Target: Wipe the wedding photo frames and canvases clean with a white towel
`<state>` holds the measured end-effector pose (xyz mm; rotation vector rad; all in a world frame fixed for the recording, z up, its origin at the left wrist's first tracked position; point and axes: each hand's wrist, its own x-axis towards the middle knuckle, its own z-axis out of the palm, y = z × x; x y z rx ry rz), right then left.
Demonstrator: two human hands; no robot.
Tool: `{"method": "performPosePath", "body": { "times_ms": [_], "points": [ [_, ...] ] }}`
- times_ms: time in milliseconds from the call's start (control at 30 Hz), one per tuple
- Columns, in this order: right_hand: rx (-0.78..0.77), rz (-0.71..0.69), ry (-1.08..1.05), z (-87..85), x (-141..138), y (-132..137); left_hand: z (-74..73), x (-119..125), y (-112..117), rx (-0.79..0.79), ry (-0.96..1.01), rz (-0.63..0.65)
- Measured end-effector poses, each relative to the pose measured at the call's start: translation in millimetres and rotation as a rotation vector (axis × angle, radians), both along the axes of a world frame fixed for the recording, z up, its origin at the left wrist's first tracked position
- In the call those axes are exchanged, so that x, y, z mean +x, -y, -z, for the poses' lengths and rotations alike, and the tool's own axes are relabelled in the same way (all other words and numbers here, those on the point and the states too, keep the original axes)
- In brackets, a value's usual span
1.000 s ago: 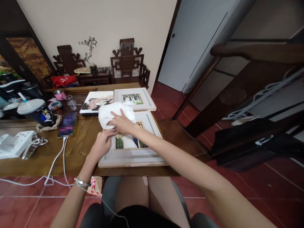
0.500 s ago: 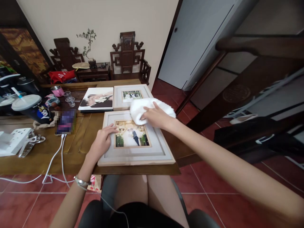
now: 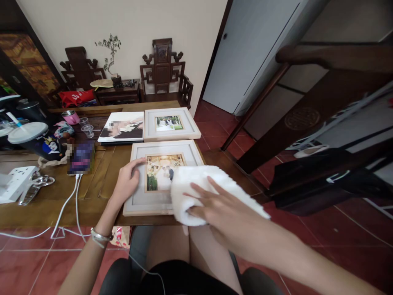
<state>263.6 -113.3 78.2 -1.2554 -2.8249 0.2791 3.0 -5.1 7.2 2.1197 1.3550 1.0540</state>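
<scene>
A light wooden picture frame (image 3: 141,207) lies flat at the table's near edge, with a wedding photo (image 3: 158,170) in its middle. My left hand (image 3: 127,180) rests on the frame's left side, fingers stretched out over the pale mat toward the photo. In my right hand (image 3: 211,205) is a fluffy white cloth (image 3: 196,176), pressed over the lower right part of the frame. The cloth hides that corner and part of the photo. Some of it hangs past the frame's right side.
Behind lie a second framed photo (image 3: 170,110) and a photo album (image 3: 123,125). To the left are a phone (image 3: 81,157) on white cables, a power strip (image 3: 18,184), a lidded cup with a straw (image 3: 33,139) and small clear cups (image 3: 88,130). A wooden chair (image 3: 307,114) stands at the right.
My right hand has swept the white cloth from the frame's upper right down to its lower right. My left hand stays at the left side. The view has shifted slightly.
</scene>
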Motion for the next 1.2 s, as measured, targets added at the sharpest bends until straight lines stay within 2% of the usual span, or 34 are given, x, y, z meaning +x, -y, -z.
{"method": "performPosePath", "body": {
  "times_ms": [100,200,300,400,500,633,733,833,1033,1100,1200],
  "points": [
    [0.014,-0.050,-0.026,5.6,-53,1,-2.4,-1,2,-0.034,0.067,-0.032],
    [0.088,-0.117,-0.011,9.1,-105,-4,-4.2,-2,2,-0.044,0.045,-0.070],
    [0.129,-0.125,0.073,10.7,-128,-8,-4.9,-2,2,-0.027,-0.034,-0.049],
    [0.092,-0.129,0.100,10.2,-117,-10,-3.7,-1,0,-0.003,-0.131,0.020],
    [0.003,-0.105,0.122,6.9,-85,-9,-1.7,-1,-1,0.024,-0.196,0.049],
    [-0.061,0.040,0.150,-0.5,-34,-4,-0.3,-1,-1,0.050,-0.208,0.032],
    [-0.078,0.106,0.156,-5.4,-12,-1,-0.5,0,0,0.041,-0.185,0.032],
    [-0.066,0.065,0.163,-5.3,-21,-1,-0.7,2,1,-0.009,-0.141,0.062],
    [-0.063,-0.132,0.196,9.2,-79,-11,1.7,5,2,0.027,-0.183,0.047],
    [-0.056,-0.145,0.125,14.0,-78,-10,3.0,4,1,0.042,-0.215,0.058],
    [-0.025,-0.037,0.028,18.1,-48,0,5.0,2,1,0.056,-0.233,0.073]
  ]
}}
